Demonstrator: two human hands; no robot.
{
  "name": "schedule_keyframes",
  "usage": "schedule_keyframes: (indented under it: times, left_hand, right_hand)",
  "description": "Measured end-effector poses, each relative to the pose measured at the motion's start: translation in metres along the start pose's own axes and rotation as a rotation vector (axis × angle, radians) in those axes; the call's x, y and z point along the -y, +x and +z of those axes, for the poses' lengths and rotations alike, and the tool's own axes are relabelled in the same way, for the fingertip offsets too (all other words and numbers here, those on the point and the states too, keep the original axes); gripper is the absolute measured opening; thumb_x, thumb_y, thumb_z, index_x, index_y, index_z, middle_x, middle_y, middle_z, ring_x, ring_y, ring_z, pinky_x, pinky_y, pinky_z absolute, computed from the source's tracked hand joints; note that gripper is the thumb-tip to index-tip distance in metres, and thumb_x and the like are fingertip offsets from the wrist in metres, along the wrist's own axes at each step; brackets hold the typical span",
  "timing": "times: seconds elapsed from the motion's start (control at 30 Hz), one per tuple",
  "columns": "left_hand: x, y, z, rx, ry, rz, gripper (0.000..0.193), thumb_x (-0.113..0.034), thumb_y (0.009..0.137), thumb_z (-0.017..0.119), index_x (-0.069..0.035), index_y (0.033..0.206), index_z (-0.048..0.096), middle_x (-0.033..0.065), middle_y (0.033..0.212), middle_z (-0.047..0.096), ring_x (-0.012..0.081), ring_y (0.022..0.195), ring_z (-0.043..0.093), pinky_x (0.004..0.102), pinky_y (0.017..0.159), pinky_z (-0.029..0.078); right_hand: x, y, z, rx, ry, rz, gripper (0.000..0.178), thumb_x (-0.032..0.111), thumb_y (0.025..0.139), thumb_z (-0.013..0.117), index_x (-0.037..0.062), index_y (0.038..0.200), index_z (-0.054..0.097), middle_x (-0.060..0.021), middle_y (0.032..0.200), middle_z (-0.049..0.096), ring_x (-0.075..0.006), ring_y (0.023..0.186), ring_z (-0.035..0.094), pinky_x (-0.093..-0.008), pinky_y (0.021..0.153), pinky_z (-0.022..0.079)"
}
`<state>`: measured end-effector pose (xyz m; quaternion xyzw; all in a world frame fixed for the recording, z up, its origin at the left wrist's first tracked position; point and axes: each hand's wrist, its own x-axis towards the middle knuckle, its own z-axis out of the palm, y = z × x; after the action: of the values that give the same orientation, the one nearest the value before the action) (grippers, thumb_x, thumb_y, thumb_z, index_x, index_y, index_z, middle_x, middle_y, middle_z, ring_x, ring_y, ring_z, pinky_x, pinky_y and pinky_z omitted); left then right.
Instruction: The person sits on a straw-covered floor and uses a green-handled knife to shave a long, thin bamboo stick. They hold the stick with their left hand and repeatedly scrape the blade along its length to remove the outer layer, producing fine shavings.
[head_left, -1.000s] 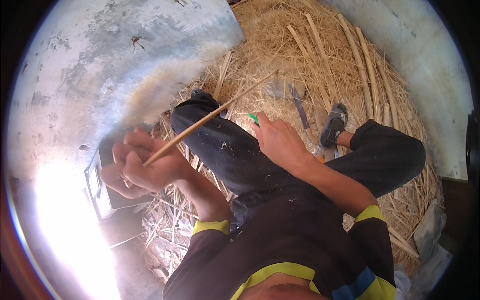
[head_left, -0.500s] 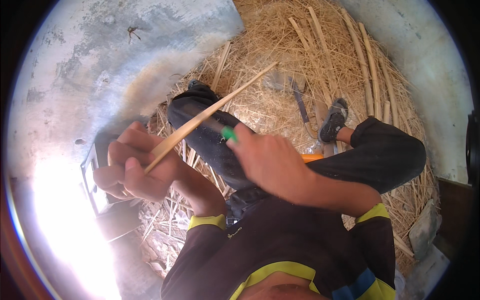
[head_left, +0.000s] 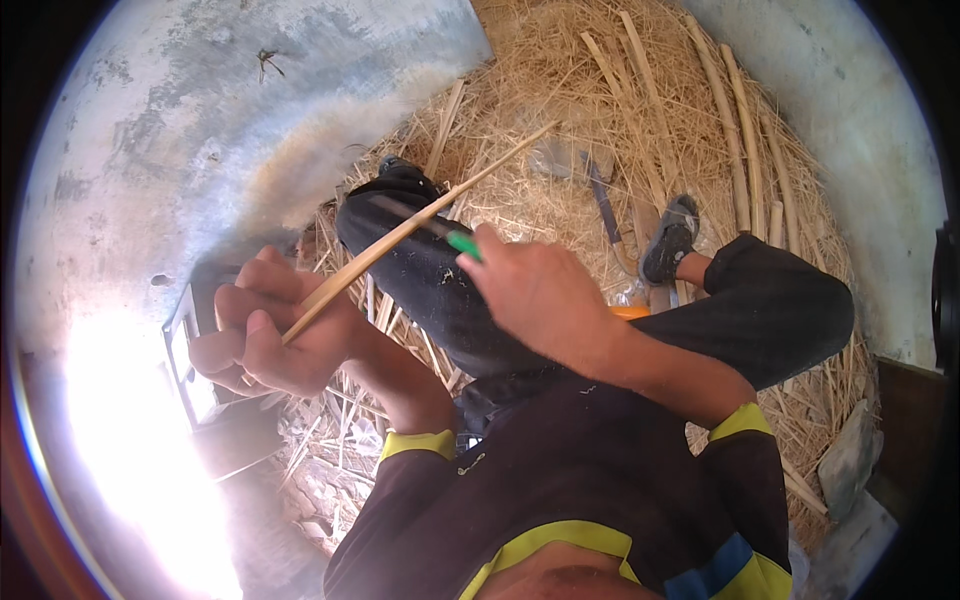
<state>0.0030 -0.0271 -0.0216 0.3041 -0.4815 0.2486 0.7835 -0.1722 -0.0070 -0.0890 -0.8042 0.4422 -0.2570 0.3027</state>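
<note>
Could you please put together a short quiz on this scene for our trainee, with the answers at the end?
1. Multiple choice: what does the person's left hand hold?
A) a coiled rope
B) a tapered bamboo strip
C) a glass bottle

2. True or false: the knife in the right hand has a red handle.

3. Fill in the blank: the dark shirt has sleeve bands coloured ____.

Key:
1. B
2. False; the handle is green.
3. Yellow
</note>
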Motion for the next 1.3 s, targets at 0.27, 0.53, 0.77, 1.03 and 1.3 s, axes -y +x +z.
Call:
schedule_keyframes:
  times: [0.27, 0.53, 0.77, 1.03, 1.3]
  left_hand:
    - [0.016, 0.007, -0.004, 0.072, 0.340, 0.417, 0.021, 0.007, 0.077, 0.046, -0.004, 0.071, 0.028, -0.0002, 0.055, 0.025, 0.0049, 0.036, 0.022, 0.0185, 0.027, 0.022]
    - [0.010, 0.010, -0.003, -0.023, 0.479, 0.322, 0.021, 0.003, 0.066, 0.041, -0.009, 0.064, 0.024, -0.0015, 0.046, 0.017, 0.0053, 0.033, 0.017, 0.0218, 0.027, 0.020]
    - [-0.007, 0.007, 0.011, -0.171, -0.178, -0.233, 0.024, 0.008, 0.071, 0.041, -0.009, 0.063, 0.026, 0.0004, 0.046, 0.023, 0.0057, 0.032, 0.020, 0.0218, 0.031, 0.014]
    - [-0.009, 0.007, 0.007, -0.227, -0.093, -0.274, 0.025, 0.009, 0.073, 0.042, -0.009, 0.065, 0.027, -0.0008, 0.048, 0.023, 0.0047, 0.038, 0.021, 0.0227, 0.037, 0.014]
    - [-0.007, 0.008, 0.004, -0.253, -0.025, -0.268, 0.025, 0.009, 0.074, 0.045, -0.009, 0.067, 0.031, -0.0003, 0.050, 0.027, 0.0051, 0.042, 0.024, 0.0219, 0.038, 0.015]
  right_hand:
    - [-0.055, 0.009, 0.021, -0.068, -0.087, 0.132, 0.024, 0.023, 0.095, 0.050, -0.0015, 0.097, 0.051, -0.0219, 0.059, 0.057, -0.0396, 0.056, 0.060, -0.0482, 0.051, 0.046]
    - [-0.056, 0.017, 0.026, -0.097, -0.066, 0.119, 0.030, 0.028, 0.096, 0.048, -0.0020, 0.100, 0.051, -0.0203, 0.054, 0.057, -0.0393, 0.051, 0.060, -0.0473, 0.046, 0.047]
    - [-0.055, 0.022, 0.037, -0.138, -0.015, 0.003, 0.025, 0.022, 0.095, 0.050, -0.0028, 0.098, 0.052, -0.0228, 0.054, 0.055, -0.0419, 0.053, 0.059, -0.0489, 0.048, 0.045]
    - [-0.051, 0.021, 0.042, -0.084, -0.031, 0.024, 0.029, 0.024, 0.096, 0.049, -0.0047, 0.096, 0.051, -0.0208, 0.057, 0.058, -0.0404, 0.053, 0.060, -0.0474, 0.048, 0.048]
    - [-0.054, 0.030, 0.038, -0.068, -0.099, 0.032, 0.026, 0.022, 0.096, 0.047, -0.0041, 0.100, 0.051, -0.0206, 0.057, 0.058, -0.0400, 0.054, 0.060, -0.0478, 0.050, 0.048]
